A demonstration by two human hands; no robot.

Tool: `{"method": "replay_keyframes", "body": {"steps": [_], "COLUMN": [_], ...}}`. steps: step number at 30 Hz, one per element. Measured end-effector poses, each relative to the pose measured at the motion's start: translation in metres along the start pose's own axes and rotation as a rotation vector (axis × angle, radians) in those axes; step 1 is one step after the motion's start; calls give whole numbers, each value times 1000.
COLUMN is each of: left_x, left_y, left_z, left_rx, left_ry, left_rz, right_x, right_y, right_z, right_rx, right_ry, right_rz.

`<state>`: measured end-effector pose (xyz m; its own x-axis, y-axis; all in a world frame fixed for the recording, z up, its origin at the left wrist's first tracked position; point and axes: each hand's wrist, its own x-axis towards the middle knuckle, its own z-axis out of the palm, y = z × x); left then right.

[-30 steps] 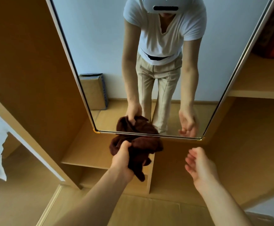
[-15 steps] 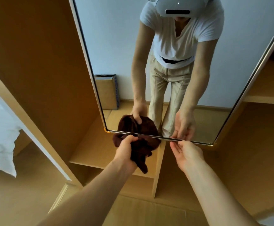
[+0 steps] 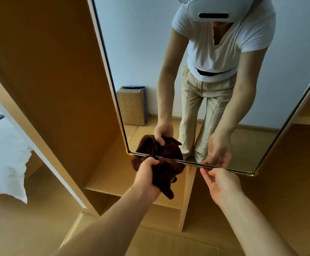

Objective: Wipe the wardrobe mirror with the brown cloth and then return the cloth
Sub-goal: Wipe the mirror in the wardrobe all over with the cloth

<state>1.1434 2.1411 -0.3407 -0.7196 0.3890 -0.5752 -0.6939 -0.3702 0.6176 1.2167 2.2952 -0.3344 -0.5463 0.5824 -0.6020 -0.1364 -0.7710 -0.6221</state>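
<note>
- Head view: the left hand [image 3: 146, 174] is fisted tight around the brown cloth [image 3: 164, 172], the bunched fabric spilling out to the right of the knuckles, with one tail hanging below.
- The cloth sits right at the bottom edge of the wardrobe mirror [image 3: 150, 71], near its lower left corner, and its top folds overlap the frame line; whether it presses on the glass I cannot tell.
- The right hand [image 3: 222, 183] is empty, palm turned inward, fingers loosely spread, the fingertips just under the mirror's lower rim.
- Against half a second ago the left hand's grip looks the same and the cloth is at the same spot on the edge; the right hand has kept its place by the rim, where a full second ago it hung well below and apart.
- Below the hands, a wooden shelf [image 3: 113, 174] and an upright divider [image 3: 187, 196] of the wardrobe.
- In the glass: the person's reflection bent forward, a cardboard box [image 3: 132, 104] on the floor behind.
- Far left, white bedding [image 3: 4, 154].
</note>
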Motion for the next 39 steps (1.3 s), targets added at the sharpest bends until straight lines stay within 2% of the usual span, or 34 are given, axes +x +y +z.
{"method": "replay_keyframes", "body": {"steps": [5,7,10,12,20,24,29,34,39], "left_x": [1,-4,-20,-33,-85,-106,-111,-74,-40], "left_y": [24,41,68,80,140,173,186,138,83], "left_z": [-20,-34,-34,-21,48,76,87,66,27], "left_rx": [-18,101,430,552,706,707,738,763,767], "left_ry": [229,276,217,148,155,143,157,290,309], "left_rz": [143,263,468,534,691,735,797,800,610], "right_x": [1,1,0,-1,-31,-49,-54,-41,-28], "right_y": [-1,-2,-2,-3,-27,-37,-41,-32,-28], "right_z": [1,2,8,10,21,26,15,11,1], "right_rx": [25,29,43,4,-183,-314,-334,-292,-290], "right_ry": [-19,-9,5,13,29,97,109,74,8], "right_rz": [-4,-2,6,17,95,143,141,70,2]}}
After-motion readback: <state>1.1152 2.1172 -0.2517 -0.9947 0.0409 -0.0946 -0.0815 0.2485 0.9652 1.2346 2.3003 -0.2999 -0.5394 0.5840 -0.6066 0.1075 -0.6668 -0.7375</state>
